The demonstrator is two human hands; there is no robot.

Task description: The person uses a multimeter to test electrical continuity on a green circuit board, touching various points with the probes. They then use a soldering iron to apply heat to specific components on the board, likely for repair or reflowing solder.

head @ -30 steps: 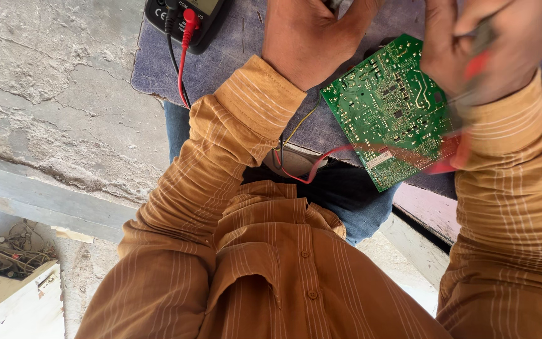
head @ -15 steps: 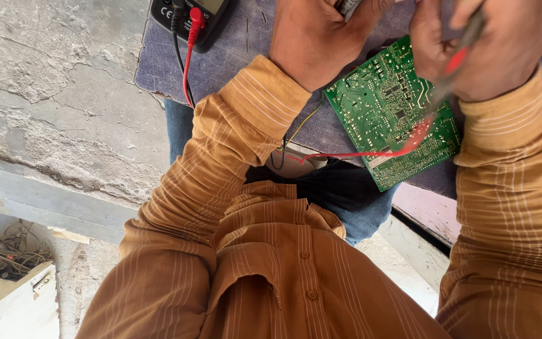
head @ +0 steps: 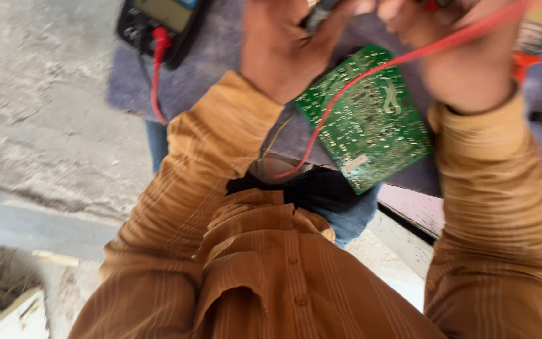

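Your left hand (head: 283, 50) and right hand (head: 465, 56) each pinch a probe above the green rectangular printed circuit board (head: 368, 122) on the grey mat (head: 221, 56). Red lead (head: 371, 75) crosses the board; black multimeter (head: 158, 22) is plugged in; probing looks underway, tips out of frame.

The scene is being viewed steeply downward from one head-worn camera, close over the wearer's chest, sleeves and table (head: 233, 56).

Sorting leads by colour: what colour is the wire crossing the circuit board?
Red wire, over the green circuit board; head view.
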